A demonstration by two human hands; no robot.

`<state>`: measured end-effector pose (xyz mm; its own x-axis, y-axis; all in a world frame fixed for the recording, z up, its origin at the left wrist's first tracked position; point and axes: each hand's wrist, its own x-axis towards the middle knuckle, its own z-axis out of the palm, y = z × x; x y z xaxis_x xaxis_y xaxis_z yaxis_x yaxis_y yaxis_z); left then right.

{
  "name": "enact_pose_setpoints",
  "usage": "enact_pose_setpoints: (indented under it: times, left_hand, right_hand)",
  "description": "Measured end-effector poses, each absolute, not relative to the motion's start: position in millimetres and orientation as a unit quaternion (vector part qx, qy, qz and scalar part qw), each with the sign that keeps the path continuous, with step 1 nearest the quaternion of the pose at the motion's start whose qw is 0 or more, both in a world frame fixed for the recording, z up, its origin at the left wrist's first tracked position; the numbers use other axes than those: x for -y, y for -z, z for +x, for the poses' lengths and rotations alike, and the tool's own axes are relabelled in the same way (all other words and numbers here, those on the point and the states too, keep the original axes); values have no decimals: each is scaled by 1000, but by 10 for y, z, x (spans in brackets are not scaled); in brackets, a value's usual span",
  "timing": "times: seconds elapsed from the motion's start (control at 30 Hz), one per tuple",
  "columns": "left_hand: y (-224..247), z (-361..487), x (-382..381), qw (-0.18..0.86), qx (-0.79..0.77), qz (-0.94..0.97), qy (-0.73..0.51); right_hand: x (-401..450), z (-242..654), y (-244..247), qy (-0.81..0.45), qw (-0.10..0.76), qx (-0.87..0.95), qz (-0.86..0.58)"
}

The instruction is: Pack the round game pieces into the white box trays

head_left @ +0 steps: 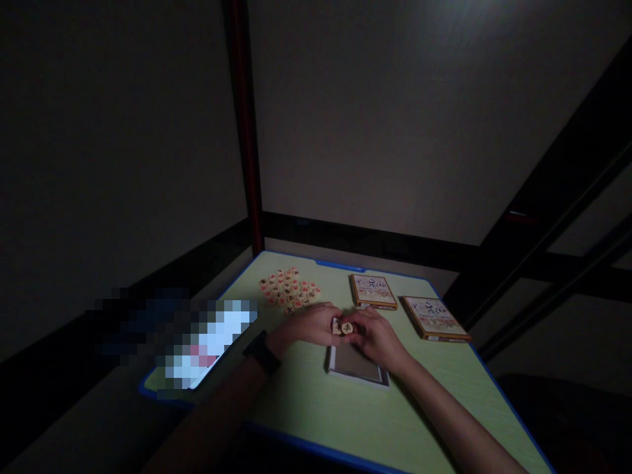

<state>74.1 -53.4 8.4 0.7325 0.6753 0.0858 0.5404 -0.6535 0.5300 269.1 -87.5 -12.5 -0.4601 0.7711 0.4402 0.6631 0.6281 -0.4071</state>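
My left hand (316, 322), with a dark watch on its wrist, reaches in from the left and meets my right hand (374, 334) over an open shallow box tray (358, 365). Between them are round wooden Chinese chess pieces (347, 328) with dark characters on their faces. The fingers of both hands are closed around these pieces, though the left fingertips are partly hidden. The tray has a pale rim and a brown-grey floor; its far part lies under my hands. Beyond my left hand, a cluster of Chinese chess pieces (289, 288), marked in red and black, is spread flat.
Two flat printed boxes lie on the right side of the green table (296, 388): one box (374, 291) at the back, the other box (434, 318) nearer the right edge. A bright pixelated screen (212, 345) is at the left edge. Walls stand behind the table.
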Motion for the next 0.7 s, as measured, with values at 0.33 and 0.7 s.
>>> enact_pose_setpoints:
  times: [0.33, 0.7]
  left_hand:
    - [-95, 751, 572, 194, -351, 905, -143]
    - [-58, 767, 548, 192, -361, 903, -135]
  right_hand:
    - [885, 2557, 93, -80, 249, 849, -459]
    - [871, 2568, 151, -41, 215, 853, -473]
